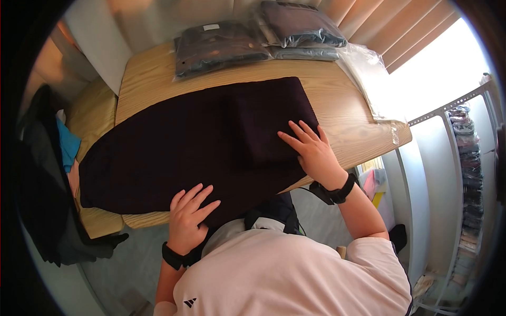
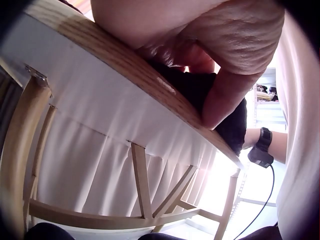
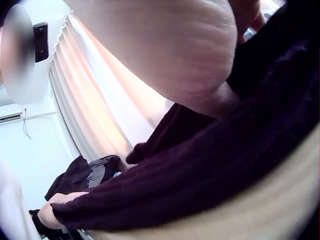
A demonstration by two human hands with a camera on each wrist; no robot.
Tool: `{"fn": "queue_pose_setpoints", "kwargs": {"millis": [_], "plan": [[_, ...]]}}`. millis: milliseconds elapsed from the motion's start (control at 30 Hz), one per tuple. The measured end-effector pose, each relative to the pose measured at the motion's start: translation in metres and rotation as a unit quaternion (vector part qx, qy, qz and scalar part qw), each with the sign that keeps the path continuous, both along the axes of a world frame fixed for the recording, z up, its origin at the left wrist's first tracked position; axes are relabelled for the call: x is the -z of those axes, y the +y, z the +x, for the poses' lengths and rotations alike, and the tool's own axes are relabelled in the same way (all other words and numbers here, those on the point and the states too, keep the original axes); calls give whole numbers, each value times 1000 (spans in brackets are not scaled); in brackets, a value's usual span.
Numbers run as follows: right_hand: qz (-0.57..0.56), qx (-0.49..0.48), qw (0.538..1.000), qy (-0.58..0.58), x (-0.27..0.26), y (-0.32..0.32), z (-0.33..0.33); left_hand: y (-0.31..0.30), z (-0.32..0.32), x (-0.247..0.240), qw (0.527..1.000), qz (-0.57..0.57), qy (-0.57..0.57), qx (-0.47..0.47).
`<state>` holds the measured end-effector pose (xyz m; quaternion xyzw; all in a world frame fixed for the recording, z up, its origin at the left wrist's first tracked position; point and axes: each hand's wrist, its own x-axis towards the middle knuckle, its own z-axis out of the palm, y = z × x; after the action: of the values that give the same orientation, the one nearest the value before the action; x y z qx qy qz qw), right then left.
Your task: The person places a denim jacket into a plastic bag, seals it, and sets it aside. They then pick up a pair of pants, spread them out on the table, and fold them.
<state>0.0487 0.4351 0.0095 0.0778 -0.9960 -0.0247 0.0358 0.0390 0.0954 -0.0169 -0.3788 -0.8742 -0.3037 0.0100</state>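
A dark purple, almost black garment (image 1: 158, 142) lies spread over the wooden table, with a folded layer at its right end; part of it hangs over the front edge. My left hand (image 1: 191, 218) rests on the garment's front edge, fingers extended. In the left wrist view, that thumb (image 2: 225, 100) reaches down by the table's rim beside the dark fabric. At the right end, my right hand (image 1: 315, 155) lies on the folded layer with its fingers spread. The right wrist view shows the heel of this hand (image 3: 200, 75) against the ribbed-looking purple cloth.
Clear-bagged folded clothes (image 1: 219, 47) and another bagged stack (image 1: 303, 26) sit along the back of the wooden table (image 1: 348, 110). Dark clothing (image 1: 50, 200) hangs at the left. A shelf of packed garments (image 1: 466, 158) stands on the right.
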Motion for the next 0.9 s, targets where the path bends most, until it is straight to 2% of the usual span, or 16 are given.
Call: {"fn": "queue_pose_setpoints", "kwargs": {"millis": [33, 67, 133, 167, 300, 400, 467, 633, 833, 900], "plan": [[-55, 23, 998, -8, -6, -3, 5, 0, -1, 1, 1000, 1, 5, 2], [-55, 23, 998, -9, -4, 0, 7, 0, -1, 2, 1000, 2, 10, 5], [-134, 96, 985, 50, 7, 18, 13, 0, -1, 3, 1000, 5, 10, 3], [-161, 112, 980, 42, 13, 27, 13, 0, -1, 4, 1000, 6, 10, 1], [-190, 100, 976, 40, 20, 40, 19, 0, -2, 9, 1000, 10, 27, 12], [-251, 77, 965, 30, 20, 52, 17, 0, -2, 9, 1000, 8, 24, 11], [-340, 46, 939, -28, 16, 73, 15, 0, -2, 8, 1000, 9, 21, 8], [-239, 31, 971, 0, 8, 50, 16, 1, -1, 5, 1000, 6, 22, 2], [-252, 14, 968, -10, 16, 63, 11, 1, -2, 7, 1000, 12, 22, 7], [-368, 35, 929, -18, 17, 70, 9, 0, -2, 7, 1000, 14, 21, 3]]}}
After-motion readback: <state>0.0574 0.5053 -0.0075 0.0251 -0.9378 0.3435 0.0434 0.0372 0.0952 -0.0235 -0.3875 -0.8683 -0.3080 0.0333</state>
